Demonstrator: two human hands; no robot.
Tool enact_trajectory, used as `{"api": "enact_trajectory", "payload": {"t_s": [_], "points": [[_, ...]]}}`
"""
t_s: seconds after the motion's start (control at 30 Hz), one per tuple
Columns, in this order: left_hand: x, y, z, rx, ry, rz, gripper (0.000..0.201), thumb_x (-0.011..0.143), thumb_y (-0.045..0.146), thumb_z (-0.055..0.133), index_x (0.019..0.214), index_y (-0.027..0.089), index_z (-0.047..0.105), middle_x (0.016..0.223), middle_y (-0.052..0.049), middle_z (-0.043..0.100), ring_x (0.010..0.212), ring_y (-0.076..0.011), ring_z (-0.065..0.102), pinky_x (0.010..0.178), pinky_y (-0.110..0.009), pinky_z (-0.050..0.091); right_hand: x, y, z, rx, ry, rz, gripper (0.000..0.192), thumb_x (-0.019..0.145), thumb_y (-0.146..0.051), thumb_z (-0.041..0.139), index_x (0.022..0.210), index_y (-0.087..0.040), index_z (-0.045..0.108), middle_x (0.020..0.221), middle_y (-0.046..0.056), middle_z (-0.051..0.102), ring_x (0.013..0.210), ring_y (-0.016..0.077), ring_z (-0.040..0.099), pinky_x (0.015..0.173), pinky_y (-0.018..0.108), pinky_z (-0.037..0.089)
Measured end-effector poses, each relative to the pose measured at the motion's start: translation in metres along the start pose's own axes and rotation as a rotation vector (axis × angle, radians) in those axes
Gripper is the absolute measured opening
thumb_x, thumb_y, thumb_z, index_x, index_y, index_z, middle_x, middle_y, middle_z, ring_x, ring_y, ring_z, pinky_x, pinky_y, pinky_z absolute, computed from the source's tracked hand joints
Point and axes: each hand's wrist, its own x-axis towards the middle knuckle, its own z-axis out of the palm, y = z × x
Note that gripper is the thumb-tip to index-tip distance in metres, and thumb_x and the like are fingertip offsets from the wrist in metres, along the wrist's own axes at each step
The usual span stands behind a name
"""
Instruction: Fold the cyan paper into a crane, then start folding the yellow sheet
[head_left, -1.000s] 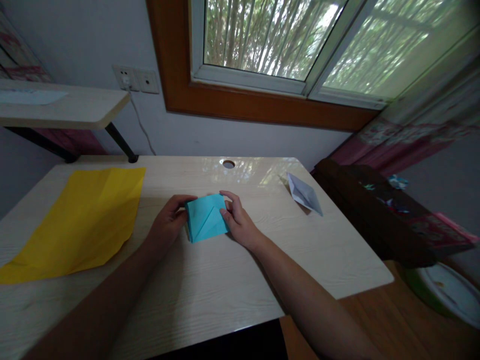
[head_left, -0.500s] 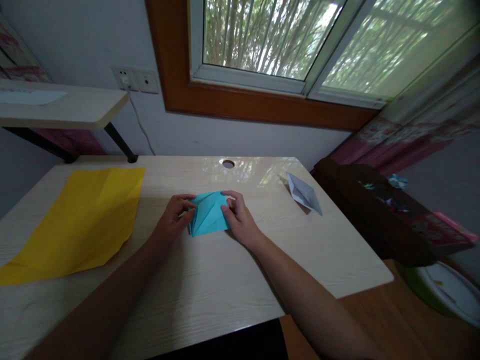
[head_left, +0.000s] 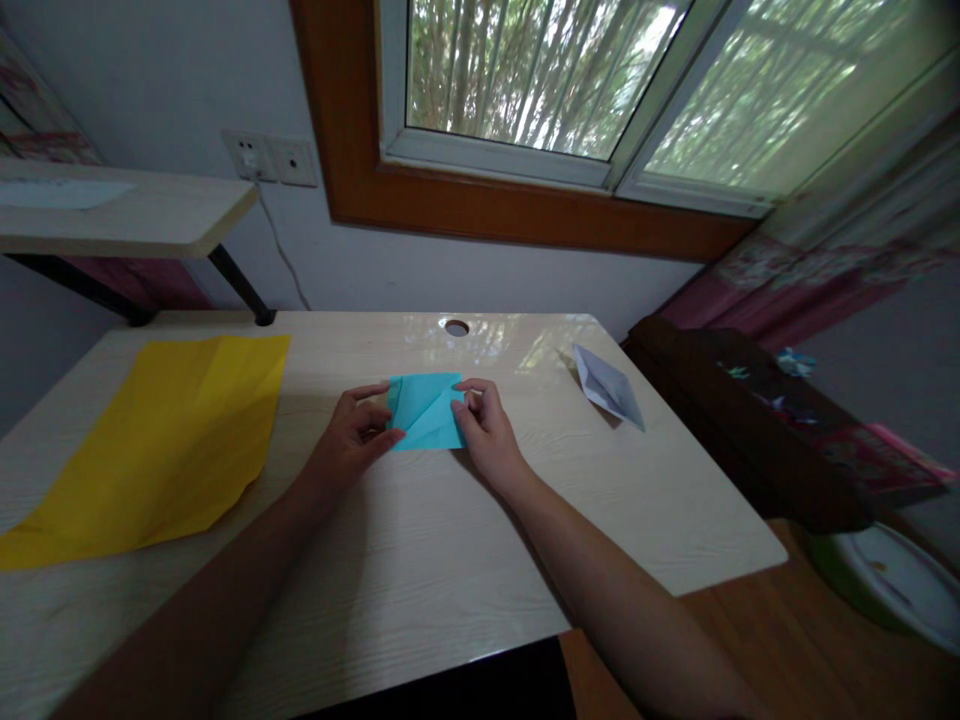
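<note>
Left hand point(head_left: 354, 432), right hand point(head_left: 486, 428): part-curled, each pinching an edge of blue folded paper point(head_left: 426, 408) between them | I judge: uneven pull could skew creases.

Room in home, by look of it. I work at pale worktop point(head_left: 435, 560) with cable hole point(head_left: 457, 328) and raised shelf point(head_left: 180, 220), below wood-framed window point(head_left: 495, 165), greenery point(head_left: 517, 70) outside. Homely signs: pink-patterned curtain point(head_left: 806, 285) to my right, dark furniture point(head_left: 697, 400), wall sockets point(head_left: 292, 162) with cord point(head_left: 282, 243), wood-look floor point(head_left: 727, 620).
</note>
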Motion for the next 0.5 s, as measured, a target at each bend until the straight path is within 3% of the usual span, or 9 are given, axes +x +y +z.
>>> {"api": "enact_trajectory", "payload": {"t_s": [0.13, 0.23, 0.3, 0.37, 0.43, 0.5], "points": [[-0.0018, -0.0011, 0.0008, 0.015, 0.034, 0.002, 0.028, 0.08, 0.043, 0.079, 0.094, 0.021, 0.069, 0.14, -0.011, 0.045, 0.122, -0.0273, 0.06, 0.089, -0.04, 0.062, 0.0006, 0.0013, 0.0013, 0.067, -0.044, 0.044, 0.027, 0.097, -0.036, 0.057, 0.12, -0.026, 0.048, 0.071, -0.007, 0.038, 0.061, 0.012, 0.041, 0.055, 0.023, 0.035], [-0.0016, -0.0011, 0.0, 0.03, 0.065, 0.013, 0.024, 0.082, 0.042, 0.077, 0.094, 0.022, 0.07, 0.141, -0.01, 0.045, 0.124, -0.027, 0.059, 0.089, -0.04, 0.062, -0.0001, 0.004, 0.0037, 0.125, -0.075, 0.039, 0.046, 0.094, -0.034, 0.062, 0.134, -0.029, 0.04, 0.073, -0.008, 0.045, 0.064, 0.0124, 0.047, 0.059, 0.023, 0.042], [-0.0004, -0.0008, -0.0013, 0.047, 0.075, 0.005, 0.024, 0.082, 0.042, 0.076, 0.092, 0.022, 0.07, 0.141, -0.01, 0.047, 0.124, -0.0274, 0.059, 0.088, -0.04, 0.061, -0.0008, 0.005, 0.0047, 0.129, -0.066, 0.016, 0.064, 0.09, -0.031, 0.067, 0.144, -0.032, 0.032, 0.09, -0.003, 0.056, 0.07, 0.0126, 0.054, 0.064, 0.026, 0.048], [0.0009, -0.0002, -0.0025, 0.071, 0.061, -0.007, 0.022, 0.083, 0.043, 0.075, 0.091, 0.022, 0.072, 0.138, -0.011, 0.051, 0.124, -0.028, 0.059, 0.09, -0.04, 0.06, -0.0012, 0.0044, 0.0041, 0.07, -0.042, -0.027, 0.073, 0.087, -0.028, 0.07, 0.148, -0.035, 0.031, 0.12, 0.005, 0.056, 0.085, 0.015, 0.06, 0.072, 0.03, 0.054], [0.0021, 0.0003, -0.0034, 0.085, 0.025, -0.016, 0.022, 0.084, 0.043, 0.073, 0.092, 0.022, 0.074, 0.133, -0.011, 0.057, 0.122, -0.0278, 0.06, 0.092, -0.039, 0.057, -0.0006, 0.002, 0.0018, -0.043, -0.03, -0.104, 0.069, 0.085, -0.026, 0.072, 0.145, -0.034, 0.039, 0.139, 0.01, 0.048, 0.108, 0.0205, 0.059, 0.085, 0.036, 0.056], [0.0027, 0.0009, -0.0037, 0.089, -0.03, -0.033, 0.021, 0.085, 0.042, 0.071, 0.093, 0.023, 0.076, 0.123, -0.01, 0.065, 0.115, -0.027, 0.064, 0.092, -0.039, 0.055, 0.0011, -0.0013, -0.0011, -0.14, -0.033, -0.2, 0.058, 0.086, -0.025, 0.072, 0.139, -0.031, 0.05, 0.141, 0.011, 0.047, 0.127, 0.0251, 0.051, 0.097, 0.041, 0.052]]}}
